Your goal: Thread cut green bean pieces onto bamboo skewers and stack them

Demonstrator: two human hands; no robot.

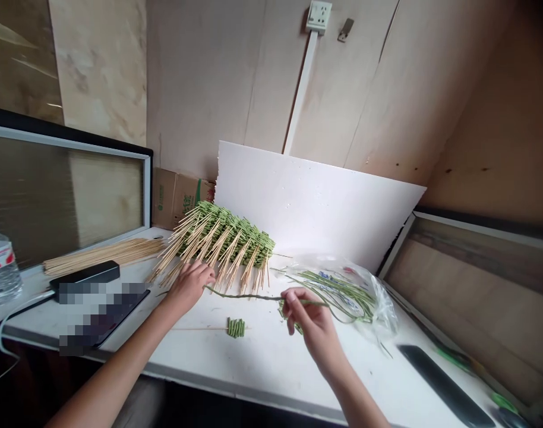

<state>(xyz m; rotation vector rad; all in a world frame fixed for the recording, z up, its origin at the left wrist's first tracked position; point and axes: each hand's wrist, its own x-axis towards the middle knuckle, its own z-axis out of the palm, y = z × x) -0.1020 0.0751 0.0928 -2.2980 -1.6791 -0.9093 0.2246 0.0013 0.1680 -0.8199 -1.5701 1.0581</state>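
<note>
A long, thin green bean (249,296) stretches between my two hands above the white table. My left hand (195,284) is closed round its left end, near the tips of the stacked skewers. On the other side, my right hand (308,312) pinches it between thumb and fingers, and its right end runs on past the hand. Below lies one wooden skewer (195,329) with a short row of cut green pieces (236,327) threaded on it. A few cut pieces (293,318) lie partly hidden behind my right hand.
A big pile of filled skewers (236,232) lies at the back, beside bare wooden sticks (106,252). A clear plastic bag (381,297) holds more long green strands (343,291). A phone (120,318), black box (88,278) and water bottle (2,270) are leftward; a dark flat object (445,383) lies right.
</note>
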